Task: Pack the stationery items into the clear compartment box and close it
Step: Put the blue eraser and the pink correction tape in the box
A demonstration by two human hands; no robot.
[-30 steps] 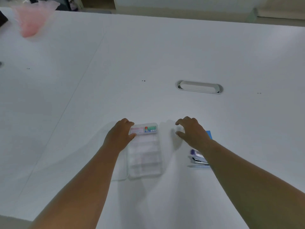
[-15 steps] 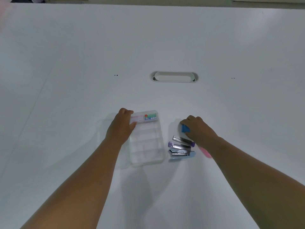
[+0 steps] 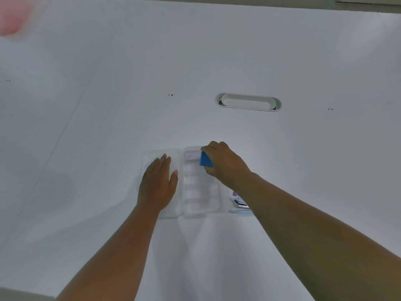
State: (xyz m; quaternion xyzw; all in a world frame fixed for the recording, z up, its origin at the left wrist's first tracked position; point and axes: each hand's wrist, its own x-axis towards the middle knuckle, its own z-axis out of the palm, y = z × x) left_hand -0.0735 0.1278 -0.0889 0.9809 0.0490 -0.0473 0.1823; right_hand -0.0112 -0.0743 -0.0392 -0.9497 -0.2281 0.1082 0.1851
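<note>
Clear compartment box [image 3: 200, 190]: thin transparent plastic, rounded corners, shallow cells divided by low ribs; lies open on the white tabletop [image 3: 238, 51], tray side at centre. A pink-and-white label [image 3: 192, 154] sits at the box's far end.

Lid [image 3: 173, 205]: same clear plastic, folded flat to the left of the tray, joined along the long edge. Left hand [image 3: 158, 185] lies on it palm down, fingers spread and relaxed, pinning it.

Blue item [image 3: 205, 162]: small, flat-sided, matte, hard edges; kind not legible. Right hand [image 3: 223, 162] pinches it over the box's far cells.

Remaining stationery [image 3: 239, 202]: metal and purple parts, just right of the box's near end, mostly hidden by the right forearm.

Handling, by judgement: box light, slick, somewhat flexible, apt to slide unless held down; take by the rim. Blue item light and stiff; grip by its opposite flat faces.
</note>
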